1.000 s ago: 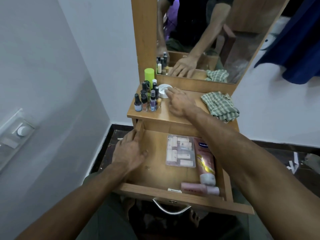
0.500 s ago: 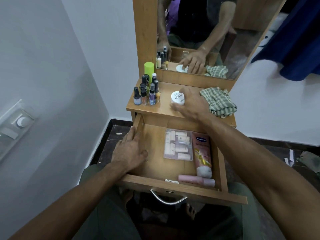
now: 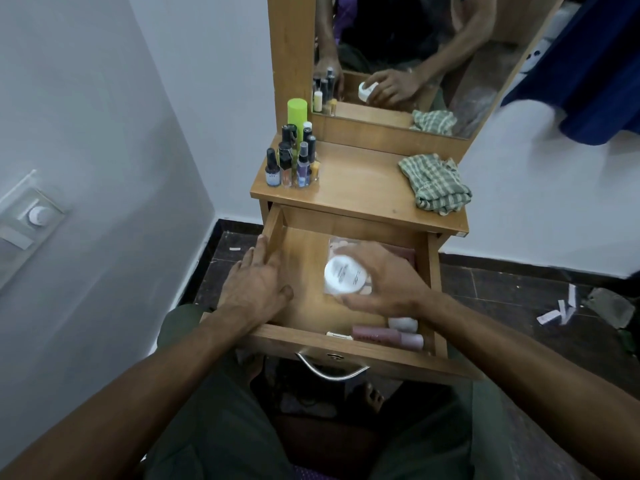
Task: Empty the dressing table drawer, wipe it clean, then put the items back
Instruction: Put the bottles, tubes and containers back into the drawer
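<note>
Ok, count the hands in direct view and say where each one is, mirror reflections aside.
2. The left hand rests on the open drawer's left wall; the right hand holds a white jar over the drawer.

arms: bare, no sleeves in view | left hand (image 3: 255, 286), right hand (image 3: 388, 278): no gloves | trousers (image 3: 214, 410): dark green

Left hand (image 3: 254, 289) lying flat, palm down, fingers pointing toward 12 o'clock, thumb spreading toward 3. Right hand (image 3: 384, 278) at 3 o'clock of left, fingers curling around small round white plastic jar (image 3: 345, 275), forearm extending toward 5.
</note>
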